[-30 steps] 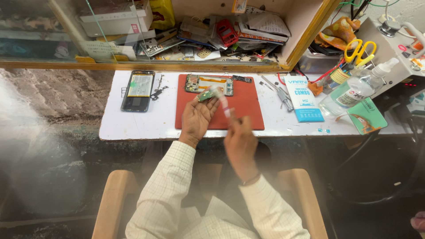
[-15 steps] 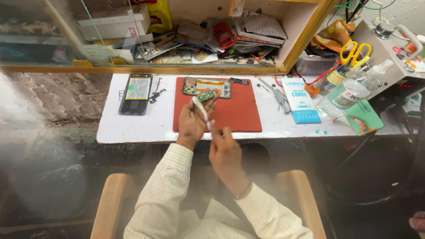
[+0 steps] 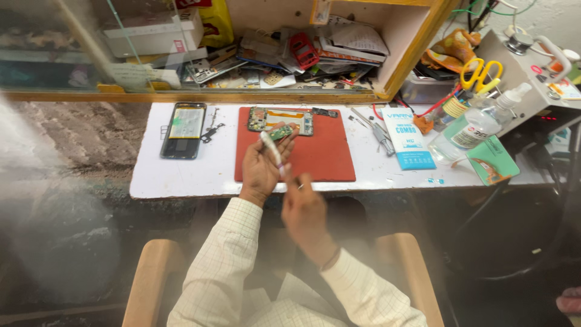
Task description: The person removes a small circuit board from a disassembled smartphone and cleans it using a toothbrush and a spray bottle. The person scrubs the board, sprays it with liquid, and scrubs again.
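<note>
Two bare hands work above the table's near edge: the left hand point(image 3: 261, 165), palm up and fingers curled, grips one small green circuit board point(image 3: 280, 132) and one thin white stick-like tool point(image 3: 270, 147); the right hand point(image 3: 304, 209) is loosely closed, whether on anything I cannot tell. Beyond lies one flat red rectangular mat point(image 3: 318, 154) bearing one opened phone frame point(image 3: 279, 119). One glossy black smartphone point(image 3: 183, 129) rests left on the white table point(image 3: 181, 175).

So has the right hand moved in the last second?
Yes. The right hand has dropped toward the near edge of the red mat and drawn leftward, closer to the left hand.
</note>
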